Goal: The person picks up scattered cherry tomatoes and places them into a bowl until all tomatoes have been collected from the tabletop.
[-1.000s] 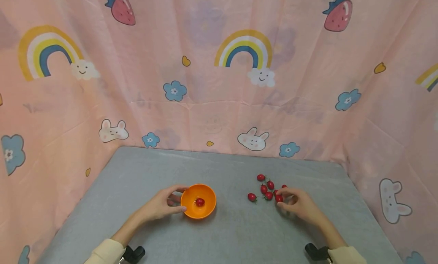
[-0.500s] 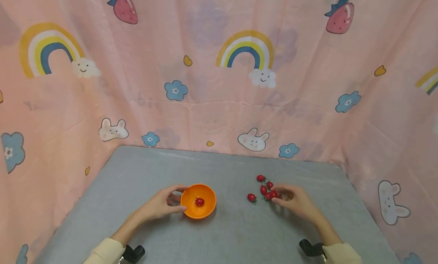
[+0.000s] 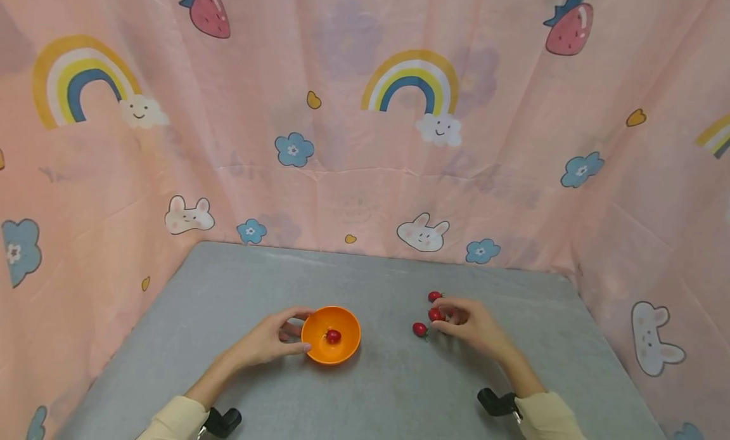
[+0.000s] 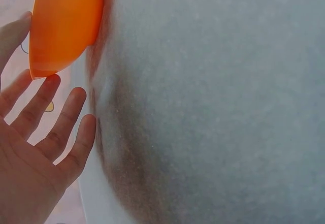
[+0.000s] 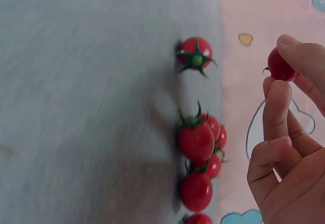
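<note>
An orange bowl [image 3: 349, 351] stands on the grey table with one cherry tomato [image 3: 333, 336] inside it. My left hand [image 3: 263, 342] holds the bowl's left side, thumb and fingertips at the rim; the left wrist view shows its last two fingers spread away from the bowl. Between thumb and fingertips, my right hand [image 3: 478, 329] pinches another cherry tomato [image 5: 281, 65], raised off the table in the right wrist view. A lone tomato [image 3: 419, 329] lies just left of that hand, and one [image 3: 435, 296] lies behind it. The right hand hides more of the pile from the head view.
Several green-stemmed tomatoes [image 5: 196, 140] lie clustered on the table in the right wrist view. A pink patterned curtain [image 3: 342, 193] hangs behind and beside the grey table [image 3: 371, 402]. Black devices sit at both wrists.
My right hand has moved left and slightly back over the tomatoes, and now pinches one of them. The left hand and the bowl have stayed in place.
</note>
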The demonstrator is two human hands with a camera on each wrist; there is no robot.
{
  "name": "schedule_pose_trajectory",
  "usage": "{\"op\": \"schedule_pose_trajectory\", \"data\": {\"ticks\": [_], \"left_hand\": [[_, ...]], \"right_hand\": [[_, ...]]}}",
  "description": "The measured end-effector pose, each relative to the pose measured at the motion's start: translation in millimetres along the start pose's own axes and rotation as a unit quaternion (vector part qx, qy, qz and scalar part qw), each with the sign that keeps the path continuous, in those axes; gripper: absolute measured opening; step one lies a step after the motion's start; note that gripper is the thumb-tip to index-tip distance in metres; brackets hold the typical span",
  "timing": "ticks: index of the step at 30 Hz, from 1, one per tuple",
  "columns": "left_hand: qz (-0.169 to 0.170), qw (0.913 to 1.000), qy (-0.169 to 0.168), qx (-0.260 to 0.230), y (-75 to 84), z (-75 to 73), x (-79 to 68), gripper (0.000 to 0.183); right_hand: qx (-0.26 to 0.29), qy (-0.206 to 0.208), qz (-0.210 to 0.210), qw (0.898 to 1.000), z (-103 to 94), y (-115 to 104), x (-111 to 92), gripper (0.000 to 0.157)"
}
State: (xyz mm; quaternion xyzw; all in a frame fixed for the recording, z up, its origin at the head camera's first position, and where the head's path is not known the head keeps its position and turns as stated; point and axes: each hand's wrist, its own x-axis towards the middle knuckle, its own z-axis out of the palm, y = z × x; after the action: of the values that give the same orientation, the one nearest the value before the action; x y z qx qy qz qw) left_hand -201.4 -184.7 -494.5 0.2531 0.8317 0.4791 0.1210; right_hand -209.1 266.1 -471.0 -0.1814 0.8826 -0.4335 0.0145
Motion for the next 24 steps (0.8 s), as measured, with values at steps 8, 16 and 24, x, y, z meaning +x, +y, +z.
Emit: {"op": "schedule_pose_trajectory", "data": {"ticks": [8, 16, 24], "left_hand": [[0.003, 1.0, -0.001, -0.004, -0.4, 0.4, 0.3, 0.06], [-0.005, 0.9999, 0.003, 0.015, 1.4, 0.9, 0.9, 0.061], [-0.01, 0.9999, 0.0, 0.01, 2.5, 0.1, 1.0, 0.061]], "right_hand": [[0.023, -0.007, -0.006, 1.0, 10.6, -12, 10, 0.032], [0.03, -0.014, -0.027, 0.999, 21.0, -19, 21, 0.03], [0.028, -0.023, -0.035, 0.999, 35.1, -30, 33, 0.028]]}}
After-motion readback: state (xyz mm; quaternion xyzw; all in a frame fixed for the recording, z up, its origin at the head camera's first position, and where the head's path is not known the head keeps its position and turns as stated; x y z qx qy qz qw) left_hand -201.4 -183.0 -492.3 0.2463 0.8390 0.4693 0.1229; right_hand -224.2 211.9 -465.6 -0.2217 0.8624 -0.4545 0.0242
